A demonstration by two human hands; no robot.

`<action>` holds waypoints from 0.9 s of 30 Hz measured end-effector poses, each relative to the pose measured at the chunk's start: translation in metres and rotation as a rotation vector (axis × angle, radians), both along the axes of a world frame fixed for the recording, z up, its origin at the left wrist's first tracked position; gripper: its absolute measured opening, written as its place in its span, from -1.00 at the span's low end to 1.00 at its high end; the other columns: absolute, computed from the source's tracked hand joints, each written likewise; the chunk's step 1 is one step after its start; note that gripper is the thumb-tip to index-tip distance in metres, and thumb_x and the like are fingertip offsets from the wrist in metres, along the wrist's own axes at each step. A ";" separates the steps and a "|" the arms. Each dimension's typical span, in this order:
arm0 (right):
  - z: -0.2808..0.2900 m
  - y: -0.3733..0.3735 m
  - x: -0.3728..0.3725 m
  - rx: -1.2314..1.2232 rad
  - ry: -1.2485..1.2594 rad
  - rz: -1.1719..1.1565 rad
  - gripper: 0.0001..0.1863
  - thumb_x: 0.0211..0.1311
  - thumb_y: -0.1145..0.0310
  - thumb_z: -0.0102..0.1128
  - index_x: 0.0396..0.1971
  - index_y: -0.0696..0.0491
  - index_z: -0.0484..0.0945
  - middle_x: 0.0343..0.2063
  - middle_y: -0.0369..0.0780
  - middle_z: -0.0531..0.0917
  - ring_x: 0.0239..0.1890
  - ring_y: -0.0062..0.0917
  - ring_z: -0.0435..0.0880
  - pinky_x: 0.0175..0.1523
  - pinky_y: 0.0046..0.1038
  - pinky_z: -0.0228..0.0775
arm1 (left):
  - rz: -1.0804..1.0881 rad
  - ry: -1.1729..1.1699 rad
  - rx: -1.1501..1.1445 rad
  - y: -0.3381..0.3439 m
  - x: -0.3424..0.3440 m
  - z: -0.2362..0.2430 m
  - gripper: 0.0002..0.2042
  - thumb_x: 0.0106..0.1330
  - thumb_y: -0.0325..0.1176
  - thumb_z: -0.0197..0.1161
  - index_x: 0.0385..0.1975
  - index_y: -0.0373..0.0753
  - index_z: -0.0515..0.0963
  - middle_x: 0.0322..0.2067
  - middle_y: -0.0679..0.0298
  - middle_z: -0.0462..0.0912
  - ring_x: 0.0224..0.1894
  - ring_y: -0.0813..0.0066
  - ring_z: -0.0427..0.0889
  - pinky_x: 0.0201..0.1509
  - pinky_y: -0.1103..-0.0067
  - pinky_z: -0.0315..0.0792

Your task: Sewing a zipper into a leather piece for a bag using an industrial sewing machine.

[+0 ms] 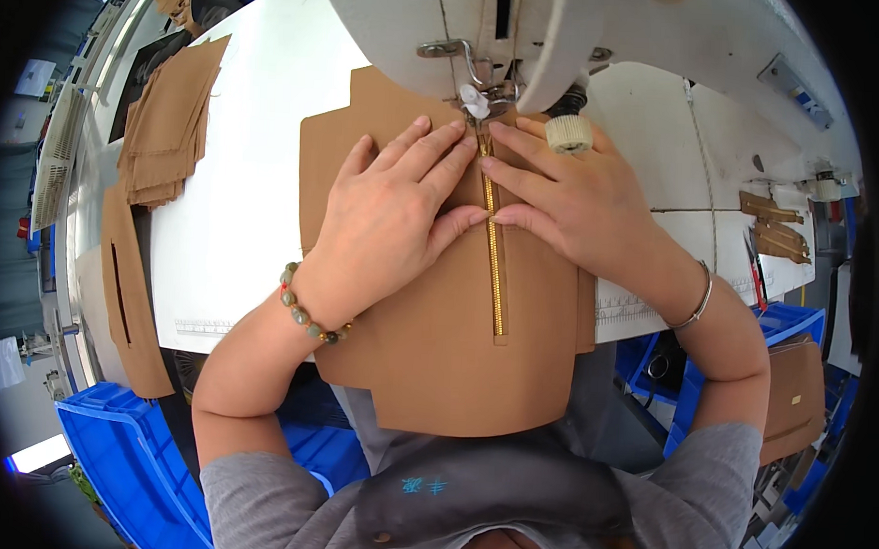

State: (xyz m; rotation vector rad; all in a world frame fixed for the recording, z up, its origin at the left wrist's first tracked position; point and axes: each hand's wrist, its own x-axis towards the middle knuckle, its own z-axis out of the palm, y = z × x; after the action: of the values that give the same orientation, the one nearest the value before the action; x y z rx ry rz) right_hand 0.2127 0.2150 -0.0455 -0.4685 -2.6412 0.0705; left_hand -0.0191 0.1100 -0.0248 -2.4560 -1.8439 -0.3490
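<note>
A brown panel [436, 371] with notched corners lies on the white sewing table, its near end hanging over the front edge. Down its middle, a gold-toothed zipper [493, 247] shows in a narrow slot. My left hand [388, 210] rests flat on the panel left of the zipper, fingers spread toward the needle area. On the other side my right hand [583, 197] also lies flat, fingers stretched out. Both thumb tips meet at the zipper. The far end of the zipper is at the white presser foot [475, 103] of the sewing machine [661, 35]; the needle point is hidden.
A stack of brown pieces [171, 125] sits at the far left, with a slotted brown piece [120, 273] nearer. Short zipper pieces [780, 236] and a red-handled tool [756, 274] lie at right. Blue bins [128, 457] stand below the table [243, 210]. A machine knob [568, 134] overhangs my right fingers.
</note>
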 end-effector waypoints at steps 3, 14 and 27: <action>0.000 -0.001 0.000 0.006 -0.011 0.002 -0.47 0.24 -0.01 0.49 0.15 -0.08 0.75 0.16 -0.30 0.70 0.33 -0.39 0.59 0.54 -0.04 0.29 | 0.001 0.000 -0.003 0.000 0.000 0.000 -0.37 0.49 0.08 0.32 0.43 -0.18 0.53 0.44 0.20 0.54 0.50 0.08 0.48 0.48 0.08 0.39; 0.001 -0.003 -0.001 0.015 -0.034 -0.009 -0.47 0.30 -0.03 0.44 0.19 -0.08 0.74 0.15 -0.30 0.71 0.34 -0.39 0.58 0.57 -0.03 0.26 | -0.023 -0.038 0.054 0.000 0.000 -0.004 -0.40 0.47 0.03 0.34 0.36 -0.26 0.57 0.38 0.13 0.59 0.45 0.06 0.52 0.43 -0.01 0.41; 0.002 -0.002 -0.001 0.018 -0.026 0.000 -0.47 0.29 -0.02 0.45 0.17 -0.06 0.74 0.15 -0.29 0.70 0.32 -0.37 0.59 0.55 -0.03 0.27 | -0.009 -0.005 0.013 0.001 0.000 0.000 -0.37 0.49 0.09 0.31 0.40 -0.21 0.55 0.43 0.18 0.55 0.50 0.07 0.47 0.49 0.06 0.37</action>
State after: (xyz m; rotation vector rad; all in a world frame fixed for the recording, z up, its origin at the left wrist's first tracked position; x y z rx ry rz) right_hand 0.2120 0.2132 -0.0439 -0.4669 -2.6655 0.0413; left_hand -0.0192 0.1111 -0.0245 -2.4585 -1.8266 -0.3658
